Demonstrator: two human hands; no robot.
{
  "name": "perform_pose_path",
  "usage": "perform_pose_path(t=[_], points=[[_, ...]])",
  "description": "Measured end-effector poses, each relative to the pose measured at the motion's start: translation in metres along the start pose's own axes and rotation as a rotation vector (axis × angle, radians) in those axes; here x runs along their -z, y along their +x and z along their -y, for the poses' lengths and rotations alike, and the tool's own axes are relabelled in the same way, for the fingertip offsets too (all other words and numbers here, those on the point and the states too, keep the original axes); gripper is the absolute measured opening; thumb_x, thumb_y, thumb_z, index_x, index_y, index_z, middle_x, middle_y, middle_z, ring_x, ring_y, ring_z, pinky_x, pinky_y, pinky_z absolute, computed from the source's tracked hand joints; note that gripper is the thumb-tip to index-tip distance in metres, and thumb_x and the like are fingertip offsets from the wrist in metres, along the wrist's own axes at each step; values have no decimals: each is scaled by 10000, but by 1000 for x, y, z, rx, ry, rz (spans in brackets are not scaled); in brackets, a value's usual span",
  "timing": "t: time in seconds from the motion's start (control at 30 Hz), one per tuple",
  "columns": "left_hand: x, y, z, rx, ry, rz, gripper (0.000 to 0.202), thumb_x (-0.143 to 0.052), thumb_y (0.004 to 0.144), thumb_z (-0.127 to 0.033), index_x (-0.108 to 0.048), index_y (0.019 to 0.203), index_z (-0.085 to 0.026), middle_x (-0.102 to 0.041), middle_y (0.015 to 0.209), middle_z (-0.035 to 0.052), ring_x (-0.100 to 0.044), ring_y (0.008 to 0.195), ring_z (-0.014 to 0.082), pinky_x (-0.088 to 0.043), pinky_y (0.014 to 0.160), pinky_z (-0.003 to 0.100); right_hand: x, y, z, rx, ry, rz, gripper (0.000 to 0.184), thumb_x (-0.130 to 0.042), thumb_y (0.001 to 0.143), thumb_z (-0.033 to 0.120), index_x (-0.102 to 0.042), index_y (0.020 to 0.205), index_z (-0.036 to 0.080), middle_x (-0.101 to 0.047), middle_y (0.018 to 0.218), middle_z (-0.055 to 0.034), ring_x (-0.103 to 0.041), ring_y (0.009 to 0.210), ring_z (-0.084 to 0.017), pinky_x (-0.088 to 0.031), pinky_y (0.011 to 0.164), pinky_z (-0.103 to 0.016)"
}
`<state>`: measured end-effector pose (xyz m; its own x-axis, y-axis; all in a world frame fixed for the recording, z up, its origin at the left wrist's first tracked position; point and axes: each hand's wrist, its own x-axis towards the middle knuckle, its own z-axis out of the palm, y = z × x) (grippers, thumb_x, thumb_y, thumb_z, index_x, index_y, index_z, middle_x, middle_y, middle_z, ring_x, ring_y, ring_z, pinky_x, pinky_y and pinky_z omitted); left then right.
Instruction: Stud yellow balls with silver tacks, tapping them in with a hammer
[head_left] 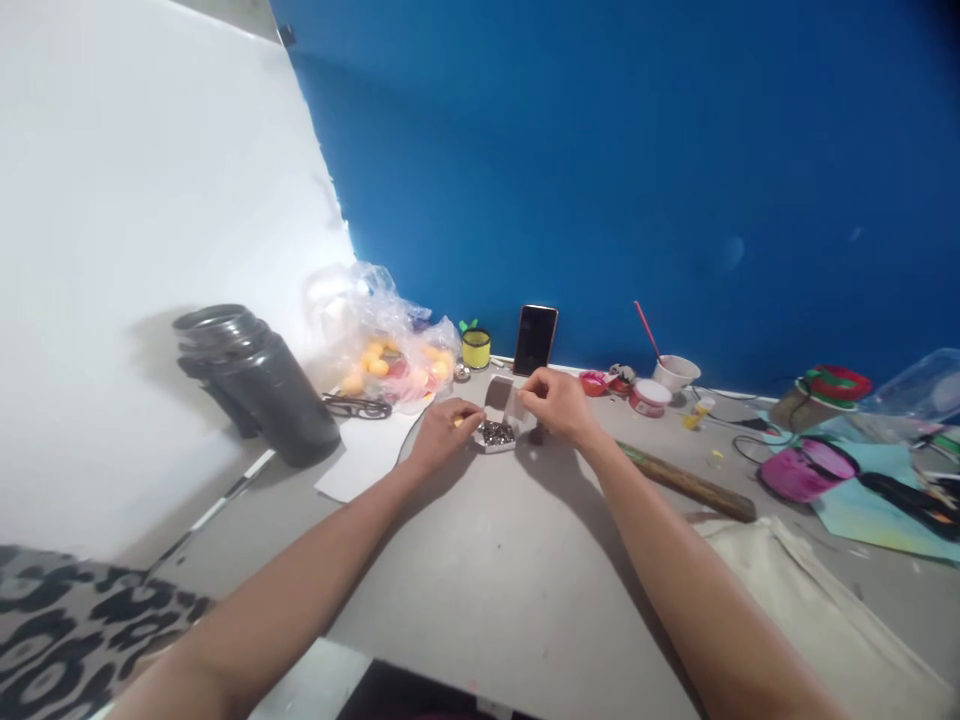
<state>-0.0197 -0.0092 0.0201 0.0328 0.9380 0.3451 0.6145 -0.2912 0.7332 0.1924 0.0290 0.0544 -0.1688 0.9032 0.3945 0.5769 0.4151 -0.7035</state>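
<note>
A small open box filled with several tiny dark metal pieces sits on the grey table, its lid flipped up at the back. My left hand rests against the box's left side with the fingers curled in a pinch on something small and yellowish that I cannot make out. My right hand is just right of the lid, fingers pinched together at the lid's top edge. Both forearms stretch out from the bottom of the view.
A dark grey jug lies at the left by a white sheet and spectacles. A plastic bag, yellow cup and phone stand by the blue wall. A wooden stick, pink pot and cloth lie right.
</note>
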Motion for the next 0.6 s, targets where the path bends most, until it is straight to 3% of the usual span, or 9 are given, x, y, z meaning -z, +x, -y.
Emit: perform_pose_path(t=[0.13,0.27,0.4,0.5,0.6], points=[[4,2,-10,149,-158,25,227,-646,790,-379,-740,762,-174,-710,698,18,-611,644,154,-473,669,276,3,2,2,-155,235,69,116,-645,705,289,-628,652,187,-654,615,10,-541,552,-129,-405,556,-246],[5,5,-13,292,-315,30,213,-698,702,-369,-701,708,-157,-584,533,-22,-486,508,107,-380,539,241,3,2,3,-166,395,60,138,-678,671,312,-641,650,181,-649,601,9,-544,550,-124,-416,532,-235],[11,10,-14,469,-551,85,227,-719,633,-354,-624,672,-151,-556,515,-19,-425,455,79,-286,471,211,-1,2,3,-152,510,79,221,-715,698,390,-649,692,179,-635,595,16,-539,536,-114,-403,504,-222],[32,4,-20,493,-556,97,224,-722,624,-342,-613,681,-155,-553,518,-10,-468,473,94,-267,466,202,0,2,4,-142,507,91,296,-679,767,473,-673,765,177,-666,637,2,-535,528,-106,-394,487,-215],[73,-19,-24,451,-420,125,288,-734,658,-392,-585,605,-152,-544,522,-6,-445,488,82,-287,476,198,5,4,3,-153,446,92,292,-651,793,461,-679,759,172,-709,695,-25,-539,535,-103,-396,485,-213]])
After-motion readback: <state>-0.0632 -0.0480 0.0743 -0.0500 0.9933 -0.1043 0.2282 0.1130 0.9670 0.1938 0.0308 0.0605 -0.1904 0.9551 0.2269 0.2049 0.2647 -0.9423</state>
